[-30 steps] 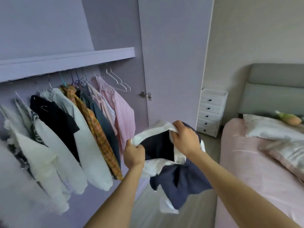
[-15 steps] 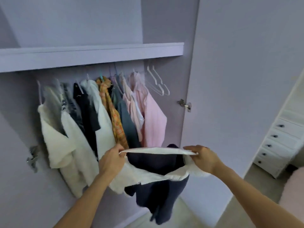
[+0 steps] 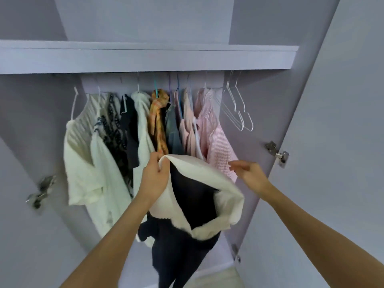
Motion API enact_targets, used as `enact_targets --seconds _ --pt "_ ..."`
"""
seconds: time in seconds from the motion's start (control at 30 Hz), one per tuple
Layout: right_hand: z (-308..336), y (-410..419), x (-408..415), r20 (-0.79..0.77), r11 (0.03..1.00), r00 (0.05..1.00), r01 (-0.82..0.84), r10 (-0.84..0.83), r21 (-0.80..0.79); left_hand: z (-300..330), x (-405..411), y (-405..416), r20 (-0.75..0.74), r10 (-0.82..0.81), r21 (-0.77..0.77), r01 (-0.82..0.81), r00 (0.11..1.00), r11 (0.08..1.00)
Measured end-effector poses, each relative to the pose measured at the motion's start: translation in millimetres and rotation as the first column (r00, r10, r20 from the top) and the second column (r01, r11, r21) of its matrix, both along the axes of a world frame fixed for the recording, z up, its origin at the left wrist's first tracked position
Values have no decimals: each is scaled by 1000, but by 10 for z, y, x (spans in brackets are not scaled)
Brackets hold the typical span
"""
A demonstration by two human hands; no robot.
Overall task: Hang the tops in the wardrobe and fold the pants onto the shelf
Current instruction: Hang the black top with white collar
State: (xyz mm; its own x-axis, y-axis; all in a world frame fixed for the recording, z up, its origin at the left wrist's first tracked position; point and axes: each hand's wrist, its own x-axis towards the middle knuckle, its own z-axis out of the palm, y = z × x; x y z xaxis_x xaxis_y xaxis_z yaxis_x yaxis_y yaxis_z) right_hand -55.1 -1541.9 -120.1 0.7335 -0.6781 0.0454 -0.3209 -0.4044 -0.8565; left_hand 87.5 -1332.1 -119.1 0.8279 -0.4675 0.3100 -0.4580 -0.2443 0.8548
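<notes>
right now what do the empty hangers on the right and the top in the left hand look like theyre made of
The empty hangers look like thin wire, pale or white-coated: slim outlines you can see through, though blur leaves plastic possible. The navy and white top, gripped by the left hand, looks like soft matte fabric, probably cotton or a knit: it droops and folds without shine, and its white trim looks thicker.

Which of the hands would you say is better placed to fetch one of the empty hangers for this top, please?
Probably the right hand: it is open, holds nothing, and sits below the empty white hangers at the rail's right end. The left hand grips the navy and white top.
</notes>
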Motion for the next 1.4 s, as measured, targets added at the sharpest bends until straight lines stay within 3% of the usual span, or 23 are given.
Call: enact_targets --seconds 0.07,0.2,0.43,0.63,0.73,0.87,0.97,1.1,1.23,1.33,1.4 --pt "74 -277 267 55 983 990 136 -130 -125 71 138 -248 27 -10 -47 11 1000 999" --pt "274 -954 830 42 842 936 333 -350 -424 230 518 -763 107 -12 -32 15 994 999" --pt "282 -1641 1460 -247 766 886 166 -392 -621 354 906 -1176 174 -44 63 33 984 997" --pt "146 -1882 1714 -288 601 867 16 -406 -799 300 1004 -1300 185 11 52 -21 983 998" --pt "128 -1935 1683 -331 553 854 -62 -401 -831 309 1007 -1299 171 22 65 -33 985 997" --pt "211 -1984 1634 -275 541 873 -16 -403 -841 318 952 -1349 165 32 75 -45 986 996" --pt "299 -1976 1642 -255 569 893 2 -371 -822 334 920 -1387 158 35 87 -49 987 995" --pt "298 -1964 1644 -201 684 936 55 -289 -727 354 878 -1436 158 47 112 -65 986 992" --pt "345 -1980 1673 -106 712 964 105 -245 -694 335 842 -1470 164 57 123 -78 985 989" --pt "430 -1972 1696 -40 673 960 165 -278 -721 317 835 -1481 156 53 121 -72 986 990" --pt "468 -1946 1666 60 597 952 237 -300 -766 318 826 -1488 153 59 123 -78 986 989"
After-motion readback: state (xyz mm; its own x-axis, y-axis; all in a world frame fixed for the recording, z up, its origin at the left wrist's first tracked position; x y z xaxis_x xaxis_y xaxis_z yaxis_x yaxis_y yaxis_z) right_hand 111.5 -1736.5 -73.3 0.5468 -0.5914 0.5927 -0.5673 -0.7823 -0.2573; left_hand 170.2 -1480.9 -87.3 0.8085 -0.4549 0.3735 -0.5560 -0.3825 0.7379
